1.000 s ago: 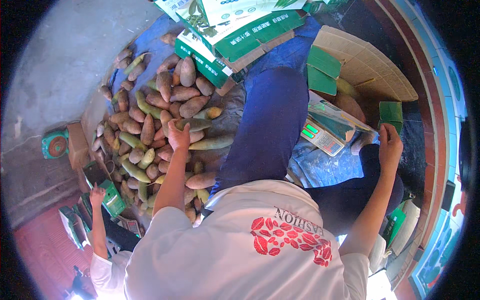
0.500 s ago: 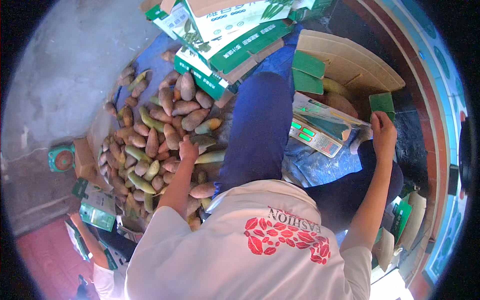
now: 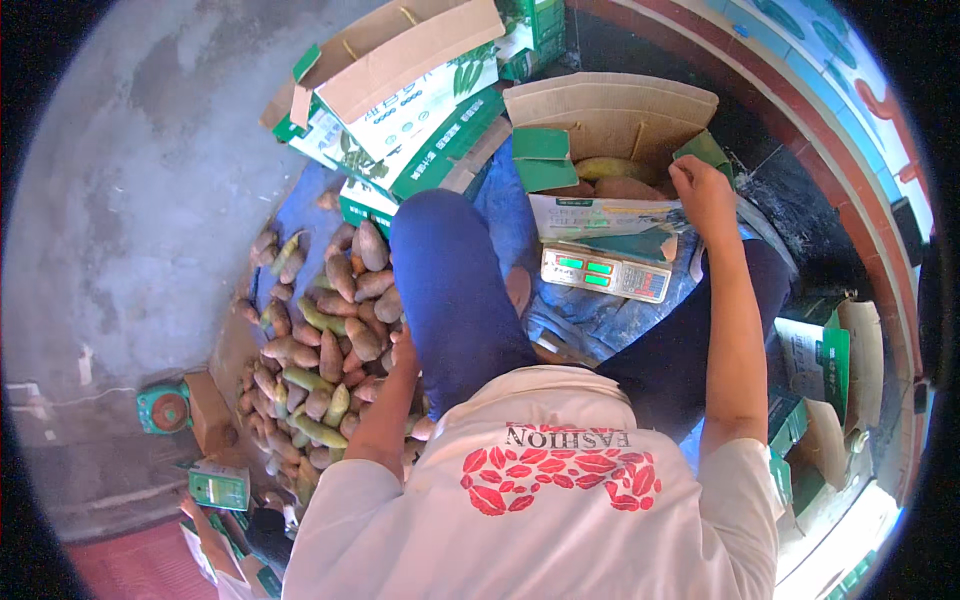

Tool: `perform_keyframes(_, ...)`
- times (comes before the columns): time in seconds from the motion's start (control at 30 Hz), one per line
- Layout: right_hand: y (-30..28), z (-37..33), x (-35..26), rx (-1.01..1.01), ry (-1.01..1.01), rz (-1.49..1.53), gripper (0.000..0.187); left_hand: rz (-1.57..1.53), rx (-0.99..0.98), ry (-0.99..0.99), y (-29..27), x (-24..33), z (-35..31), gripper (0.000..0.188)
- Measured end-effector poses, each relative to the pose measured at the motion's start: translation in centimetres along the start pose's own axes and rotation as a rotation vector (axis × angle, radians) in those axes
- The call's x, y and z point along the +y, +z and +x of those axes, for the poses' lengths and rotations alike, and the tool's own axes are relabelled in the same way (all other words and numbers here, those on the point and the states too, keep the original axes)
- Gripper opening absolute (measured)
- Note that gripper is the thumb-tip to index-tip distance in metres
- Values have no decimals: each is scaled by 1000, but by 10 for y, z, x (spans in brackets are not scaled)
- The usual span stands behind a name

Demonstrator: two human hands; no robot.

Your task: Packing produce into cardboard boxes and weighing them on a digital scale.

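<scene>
An open cardboard box (image 3: 610,215) with green flaps stands on a white scale (image 3: 606,273) whose display glows green. Inside lie several long brown and green fruits or tubers (image 3: 625,187). My right hand (image 3: 703,195) is at the box's near right corner, its fingers curled on the edge by the green side flap (image 3: 705,150). To the left of my raised knee spreads a large pile of similar brown and green pieces (image 3: 330,350). My left hand (image 3: 403,352) reaches to the pile's right side; the knee hides most of its fingers and anything in them.
Open green-and-white cartons (image 3: 400,130) stand at the far left of the box. More cartons (image 3: 815,370) are at my right. A blue sheet (image 3: 570,325) lies under the scale. A green round-faced device (image 3: 163,409) sits by the left wall, and another person's arm (image 3: 210,535) shows lower left.
The view has turned right, so box and scale sit further left in it. My left hand has gone from over the pile to beside my knee. My right hand stays at the box corner.
</scene>
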State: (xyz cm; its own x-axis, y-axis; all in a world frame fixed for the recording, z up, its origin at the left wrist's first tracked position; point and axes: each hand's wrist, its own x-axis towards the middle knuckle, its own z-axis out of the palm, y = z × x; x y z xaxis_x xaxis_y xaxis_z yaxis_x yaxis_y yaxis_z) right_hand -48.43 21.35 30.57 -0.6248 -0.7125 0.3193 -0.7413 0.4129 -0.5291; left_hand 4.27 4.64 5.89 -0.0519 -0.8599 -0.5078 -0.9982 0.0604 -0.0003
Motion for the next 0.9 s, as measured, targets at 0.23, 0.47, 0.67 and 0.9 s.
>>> perform_keyframes(0.23,9,7,-2,30,-59,36,17,-392,26,-114,26,-43,18,54)
perform_keyframes(0.47,5,1,1,27,25,-10,16,-7,26,-12,-49,15,-39,55)
perform_keyframes(0.67,2,-1,-16,14,-3,24,15,13,27,-94,-56,2,-34,64)
perform_keyframes(0.9,-4,-6,-15,12,12,6,13,-114,113,-170,-51,-12,-20,64)
